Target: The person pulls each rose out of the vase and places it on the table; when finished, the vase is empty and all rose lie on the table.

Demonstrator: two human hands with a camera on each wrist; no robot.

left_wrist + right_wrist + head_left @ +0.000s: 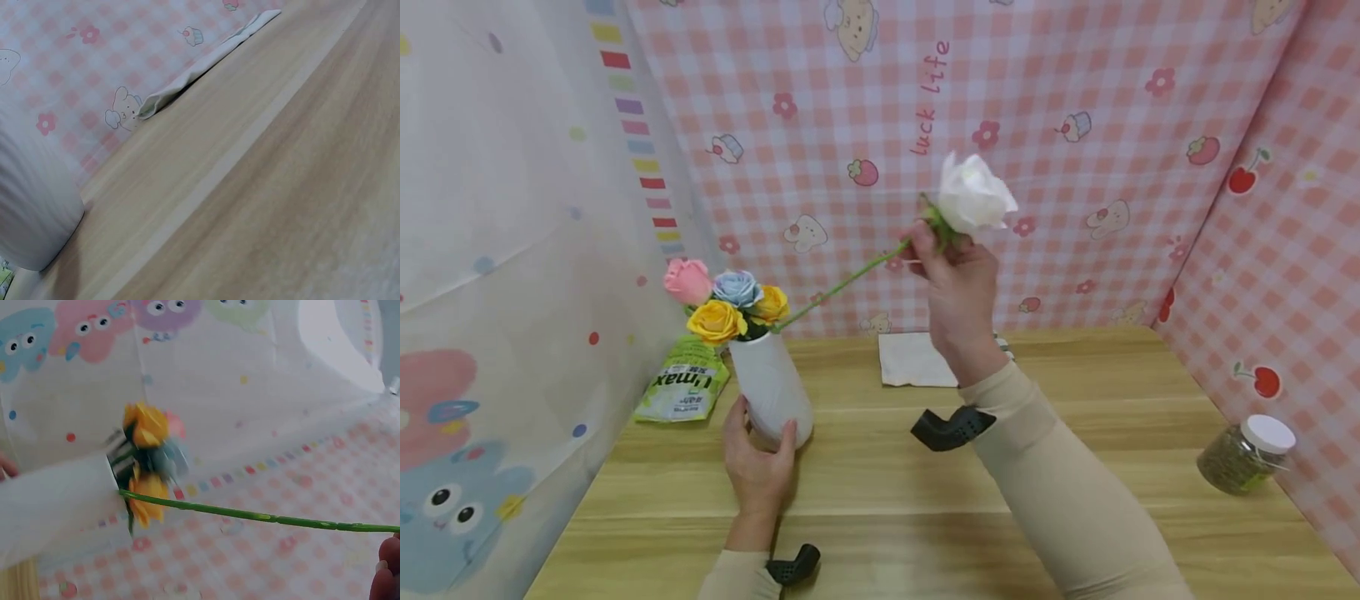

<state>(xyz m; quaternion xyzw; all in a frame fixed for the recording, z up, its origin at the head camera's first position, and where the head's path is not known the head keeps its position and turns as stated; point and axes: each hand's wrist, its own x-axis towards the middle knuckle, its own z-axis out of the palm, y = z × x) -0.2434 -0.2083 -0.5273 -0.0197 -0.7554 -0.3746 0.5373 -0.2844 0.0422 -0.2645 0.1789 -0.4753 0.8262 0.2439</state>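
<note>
A white vase [771,387] stands on the table, tilted slightly in the head view. My left hand [758,471] grips its lower body, thumb on one side and fingers on the other. Out of its mouth rise a pink rose [687,281], a light blue rose [737,288] and two yellow roses [717,322]. Up to the right, my right hand [962,300] pinches a white rose [973,196] just under its bloom. That rose's long green stem [262,517] slants down to the vase rim, its lower end right at the mouth. The left wrist view shows only the vase side [34,194].
Behind the vase lies a green packet [685,383]. A pale folded cloth [916,360] lies at the table's back edge, partly behind the right wrist. A lidded jar [1246,457] stands at the far right. Patterned cloth walls [1075,208] enclose the table.
</note>
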